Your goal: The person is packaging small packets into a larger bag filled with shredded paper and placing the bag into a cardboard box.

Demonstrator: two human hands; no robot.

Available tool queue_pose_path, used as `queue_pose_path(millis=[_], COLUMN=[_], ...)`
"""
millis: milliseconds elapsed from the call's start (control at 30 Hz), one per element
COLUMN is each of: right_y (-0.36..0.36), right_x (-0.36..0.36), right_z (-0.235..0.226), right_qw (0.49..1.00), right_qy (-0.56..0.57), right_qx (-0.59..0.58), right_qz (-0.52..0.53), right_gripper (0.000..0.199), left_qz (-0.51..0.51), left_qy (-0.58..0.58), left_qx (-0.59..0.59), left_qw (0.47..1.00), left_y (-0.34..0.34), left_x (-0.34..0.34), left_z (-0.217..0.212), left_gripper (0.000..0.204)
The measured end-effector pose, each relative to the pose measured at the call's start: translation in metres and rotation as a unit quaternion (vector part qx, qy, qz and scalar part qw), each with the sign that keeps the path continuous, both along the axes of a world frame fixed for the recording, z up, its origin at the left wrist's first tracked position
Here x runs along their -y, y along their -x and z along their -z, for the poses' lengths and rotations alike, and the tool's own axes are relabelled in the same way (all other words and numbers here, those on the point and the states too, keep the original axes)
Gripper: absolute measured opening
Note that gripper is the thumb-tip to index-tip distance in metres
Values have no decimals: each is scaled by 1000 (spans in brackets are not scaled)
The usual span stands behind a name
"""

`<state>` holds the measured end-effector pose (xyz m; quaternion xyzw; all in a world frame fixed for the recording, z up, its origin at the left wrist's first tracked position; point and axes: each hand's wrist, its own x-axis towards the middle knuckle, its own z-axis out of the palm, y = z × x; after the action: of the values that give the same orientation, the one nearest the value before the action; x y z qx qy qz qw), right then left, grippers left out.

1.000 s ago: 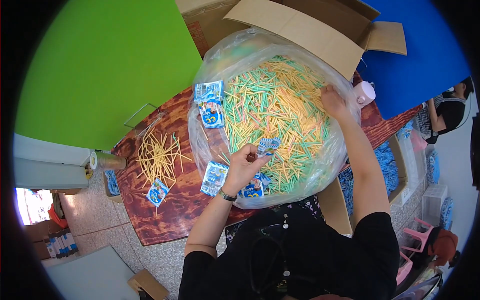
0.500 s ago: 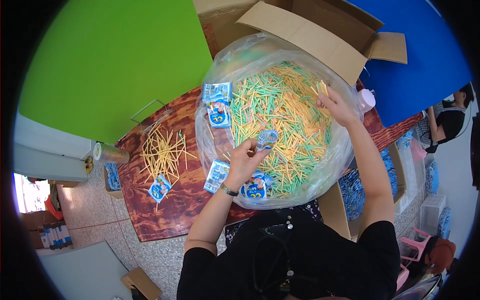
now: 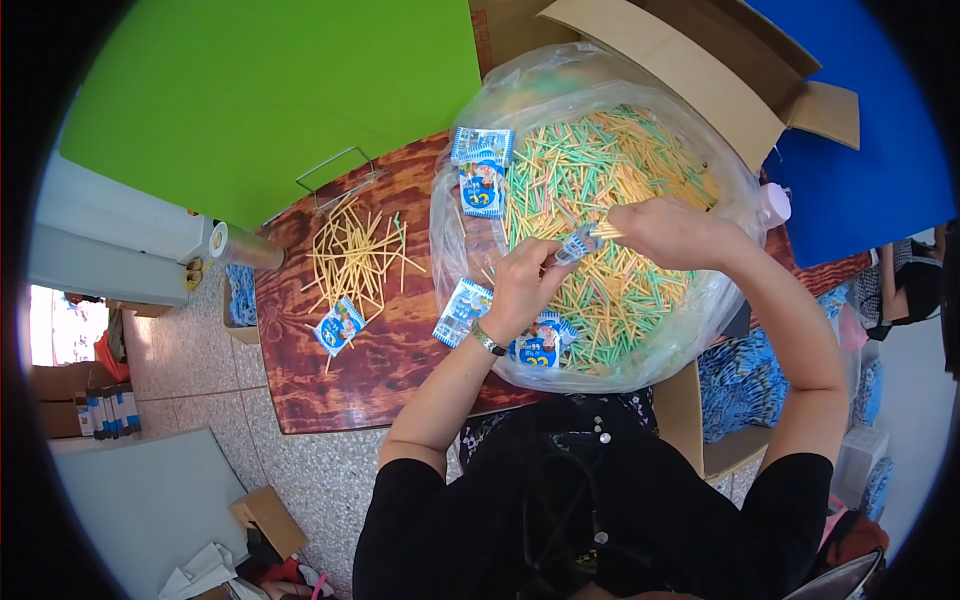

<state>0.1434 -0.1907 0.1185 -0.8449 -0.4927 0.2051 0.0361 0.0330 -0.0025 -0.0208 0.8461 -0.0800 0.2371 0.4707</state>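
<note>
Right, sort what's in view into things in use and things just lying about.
In use: left hand, right hand, small packet, bag of coloured sticks.
Lying about: loose sticks, cardboard box, tape roll, wire stand.

A dark red-brown wooden bench (image 3: 330, 385) stands on a speckled grey tiled floor (image 3: 190, 370). Behind it hang a bright green panel (image 3: 250, 90) and a blue one (image 3: 860, 180). Daylight brightens the left edge.

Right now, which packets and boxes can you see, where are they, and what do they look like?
Small blue-and-white packet: held between left hand and right hand.
Two packets: bag's far left edge, blue and white.
Packet: on wooden table, beside loose yellow sticks.
Cardboard box: behind clear bag of sticks, brown, flaps open.
</note>
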Motion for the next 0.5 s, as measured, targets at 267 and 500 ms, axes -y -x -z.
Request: queue_pose_path(millis=[267,500], right_y=[18,5], right_x=[-43,-23], right_z=[-21,-35], right_qw=[970,987], right_qy=[217,-154], right_qx=[95,6], right_qz=[-54,-46], right_gripper=[25,45], left_qz=[-23,38], left_qy=[-135,31], left_qx=[110,33], left_qw=[985,998], left_y=[3,2], left_x=[0,-13], left_z=[-15,-2], left_gripper=[26,29])
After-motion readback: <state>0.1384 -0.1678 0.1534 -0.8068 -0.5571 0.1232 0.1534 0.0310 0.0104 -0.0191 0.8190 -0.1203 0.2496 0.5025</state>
